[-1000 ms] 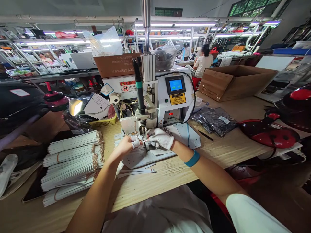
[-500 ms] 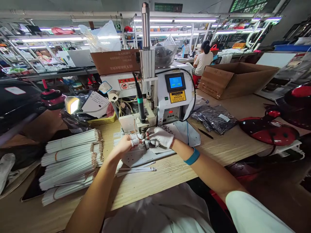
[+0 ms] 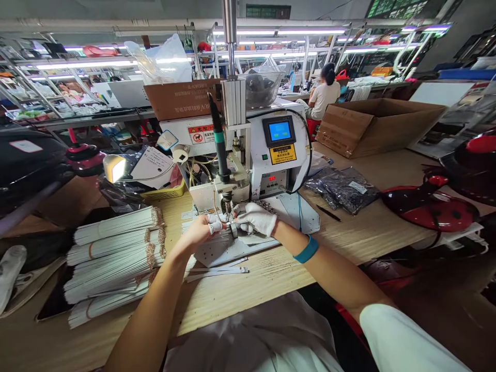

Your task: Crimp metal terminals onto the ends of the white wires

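Observation:
My left hand (image 3: 200, 231), with white covers on its fingertips, is closed in a pinch at the left side of a small metal fixture (image 3: 233, 229). On the fixture's right, my right hand (image 3: 256, 219) wears a white glove and has its fingers curled together against it. What the fingertips hold is too small and hidden to name. Directly above them is the tip of a soldering iron (image 3: 220, 150) with a green band, mounted on a white bench machine (image 3: 281, 178). Flat white strips (image 3: 219, 270) lie on the table in front of the machine's base plate.
Bundles of white strips (image 3: 112, 258) are stacked in a dark tray at left. A lit lamp (image 3: 115, 168) stands behind them. To the right lie a black pen (image 3: 328, 213), a plastic bag of dark parts (image 3: 344, 188) and an open cardboard box (image 3: 372, 126). A person (image 3: 324, 95) sits farther back.
The soldering iron has risen away from the fixture, and the metal cylinder at the machine's top has moved up, baring its rod. Both hands stay in the same place.

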Demonstrator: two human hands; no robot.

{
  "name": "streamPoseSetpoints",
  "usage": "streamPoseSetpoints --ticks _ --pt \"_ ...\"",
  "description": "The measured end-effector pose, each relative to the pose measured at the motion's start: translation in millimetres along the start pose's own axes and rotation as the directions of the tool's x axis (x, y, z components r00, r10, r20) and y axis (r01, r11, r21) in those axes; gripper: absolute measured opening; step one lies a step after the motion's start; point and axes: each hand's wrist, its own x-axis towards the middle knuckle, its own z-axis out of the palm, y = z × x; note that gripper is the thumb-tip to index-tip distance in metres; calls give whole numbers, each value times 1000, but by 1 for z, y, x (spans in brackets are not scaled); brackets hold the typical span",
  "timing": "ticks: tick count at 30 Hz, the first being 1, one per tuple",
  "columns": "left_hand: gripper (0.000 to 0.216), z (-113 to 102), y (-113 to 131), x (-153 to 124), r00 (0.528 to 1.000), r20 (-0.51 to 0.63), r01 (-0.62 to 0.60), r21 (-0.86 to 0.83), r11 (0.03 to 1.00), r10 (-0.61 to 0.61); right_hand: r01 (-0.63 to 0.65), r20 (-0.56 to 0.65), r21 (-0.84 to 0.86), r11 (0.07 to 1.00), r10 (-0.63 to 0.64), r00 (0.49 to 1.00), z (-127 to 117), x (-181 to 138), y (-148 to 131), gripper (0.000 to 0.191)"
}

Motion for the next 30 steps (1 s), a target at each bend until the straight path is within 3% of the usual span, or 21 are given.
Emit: streamPoseSetpoints --ticks 5,8,11,14,17,20,26,30 --pt "27 -7 4 -4 997 -41 -59 62 996 61 31 -8 -84 996 -32 999 -1 -7 -10 24" --pt "22 -17 11 -12 994 -59 -88 126 988 96 73 -98 -278 958 -104 990 -9 -13 -24 21" --pt "21 -24 16 -22 992 90 -101 220 970 83 78 -144 -519 851 -177 974 -23 -17 -35 16" --pt "21 -21 16 -26 971 238 -107 349 931 23 115 -112 -705 700 -270 956 -33 -20 -41 17" --pt "22 -13 10 -22 994 111 -72 507 859 18 155 -36 -804 575 -308 951 -34 -21 -41 19" --pt "21 -8 4 -14 998 -1 -54 644 763 71 160 21 -847 507 -269 963 -30 -18 -35 20" --pt "23 -4 -2 -6 996 63 -88 690 719 61 108 8 -953 282 -335 942 -19 -3 -19 16" --pt "23 -3 2 -9 995 48 -94 753 652 88 19 -58 -973 231 -323 945 -14 -3 -18 11"
